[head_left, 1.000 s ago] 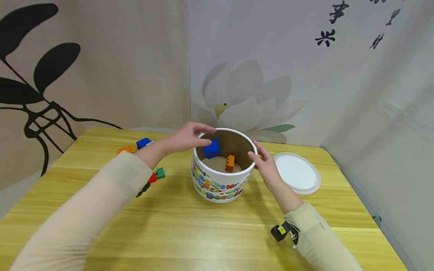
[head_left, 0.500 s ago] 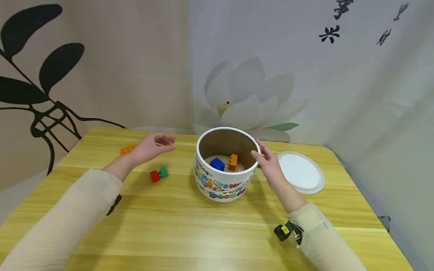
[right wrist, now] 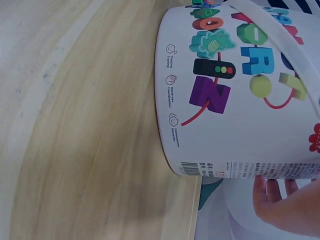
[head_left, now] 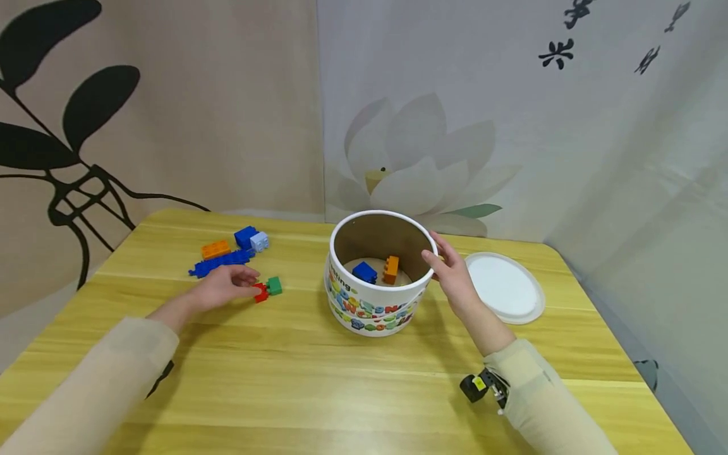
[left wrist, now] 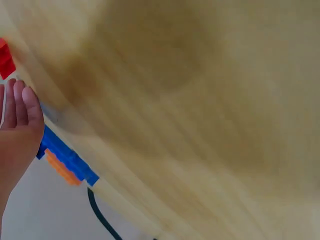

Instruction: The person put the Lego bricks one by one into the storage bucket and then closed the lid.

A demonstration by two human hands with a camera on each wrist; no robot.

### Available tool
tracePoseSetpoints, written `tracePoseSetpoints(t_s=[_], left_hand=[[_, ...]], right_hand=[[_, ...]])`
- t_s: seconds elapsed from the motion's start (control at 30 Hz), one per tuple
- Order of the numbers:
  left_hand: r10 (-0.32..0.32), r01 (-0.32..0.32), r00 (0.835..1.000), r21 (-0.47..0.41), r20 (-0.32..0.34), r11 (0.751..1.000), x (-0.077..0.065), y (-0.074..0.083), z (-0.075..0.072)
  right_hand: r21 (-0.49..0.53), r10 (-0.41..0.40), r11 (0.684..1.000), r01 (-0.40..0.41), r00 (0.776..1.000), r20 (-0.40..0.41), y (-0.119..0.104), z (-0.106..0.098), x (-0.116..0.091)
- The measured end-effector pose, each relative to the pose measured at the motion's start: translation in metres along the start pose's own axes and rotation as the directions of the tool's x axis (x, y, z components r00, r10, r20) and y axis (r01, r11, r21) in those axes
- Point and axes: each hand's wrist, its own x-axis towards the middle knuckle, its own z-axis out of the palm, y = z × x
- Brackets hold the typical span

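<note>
My left hand [head_left: 226, 284] reaches low over the table, its thumb tip right at a red toy brick [head_left: 261, 293] beside a green brick [head_left: 274, 285]. In the left wrist view its fingers [left wrist: 21, 102] look fairly straight, with the red brick just past their tips. My right hand [head_left: 452, 272] holds the rim of a white round bucket [head_left: 366, 309] on its right side, thumb over the edge and fingers outside. Inside the bucket lie a blue brick [head_left: 364, 273] and an orange brick [head_left: 390, 270].
Behind the left hand lie a long blue piece [head_left: 224, 261], an orange brick [head_left: 215, 249], a blue block [head_left: 245, 237] and a pale blue block [head_left: 259, 241]. A white round lid [head_left: 505, 287] rests right of the bucket. A printed curtain [head_left: 421, 126] hangs behind the table [head_left: 364, 392].
The blue brick, first blurred above the bucket near my left hand, now lies at its bottom. My left hand has moved left and down to the red brick. The right hand stays on the rim.
</note>
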Motion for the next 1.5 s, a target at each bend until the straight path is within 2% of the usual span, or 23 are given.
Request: tracePoseSetpoints(t_s=[0.3,0.5,0.7,0.9,1.03,1.27,1.5], left_hand=[[0.001,-0.001,1.000,0.049,0.016,0.999,0.001,0.001,0.014],[-0.018,0.018,1.000,0.057,-0.007,0.998,-0.001,0.000,0.017],[-0.022,0.023,1.000,0.033,-0.010,0.999,-0.003,0.000,0.009],[-0.013,0.013,1.000,0.025,-0.007,1.000,-0.001,0.010,0.000],[0.015,-0.014,1.000,0.021,-0.023,1.000,0.002,0.019,-0.006],[0.006,-0.006,1.000,-0.013,-0.020,1.000,0.008,0.040,-0.021],[0.036,-0.038,0.997,-0.027,-0.071,0.999,0.009,0.061,-0.034]], right_hand=[[0.007,0.002,1.000,-0.002,1.000,-0.016,-0.001,0.000,0.001],[0.006,0.005,1.000,-0.004,1.000,-0.014,-0.001,0.001,-0.001],[0.008,0.015,1.000,-0.015,1.000,-0.016,-0.001,0.002,-0.001],[0.009,0.012,1.000,-0.012,1.000,-0.015,0.000,0.002,0.000],[0.015,0.010,1.000,-0.010,1.000,-0.017,-0.001,0.002,0.000],[0.023,0.012,1.000,-0.012,1.000,-0.018,-0.001,0.004,-0.001],[0.007,0.011,1.000,-0.011,1.000,-0.008,-0.001,0.003,-0.001]])
